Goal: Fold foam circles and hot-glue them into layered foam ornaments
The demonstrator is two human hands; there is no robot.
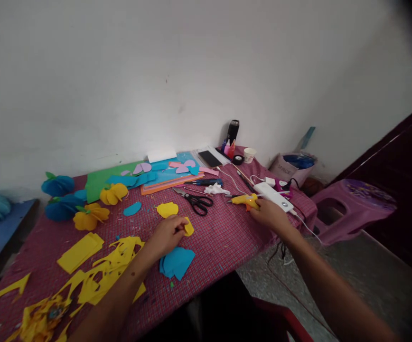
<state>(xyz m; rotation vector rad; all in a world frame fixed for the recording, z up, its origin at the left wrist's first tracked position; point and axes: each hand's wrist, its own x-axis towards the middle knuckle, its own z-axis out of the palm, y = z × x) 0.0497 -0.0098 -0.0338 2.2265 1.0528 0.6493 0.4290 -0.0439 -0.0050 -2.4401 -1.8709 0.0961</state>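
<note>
My left hand (170,232) is closed on a small yellow paper piece (189,227) above the checked cloth. Just behind it lies a stack of yellow paper cutouts (167,209), and in front of it a pile of blue cutouts (176,262). On the right, my right hand (268,214) is wrapped round the handle of a yellow glue gun (245,200), its nozzle pointing left. Black-handled scissors (197,202) lie between the two hands. Finished yellow (90,216) and blue (63,207) paper shapes stand at the left.
Yellow scraps (102,275) cover the front left beside yellow strips (80,251). Coloured sheets, a phone (209,158), glue bottles, a paper cup (249,155) and a black flask (232,131) line the back. A white power bank (273,196) with cables is at right, near a pink stool (348,209).
</note>
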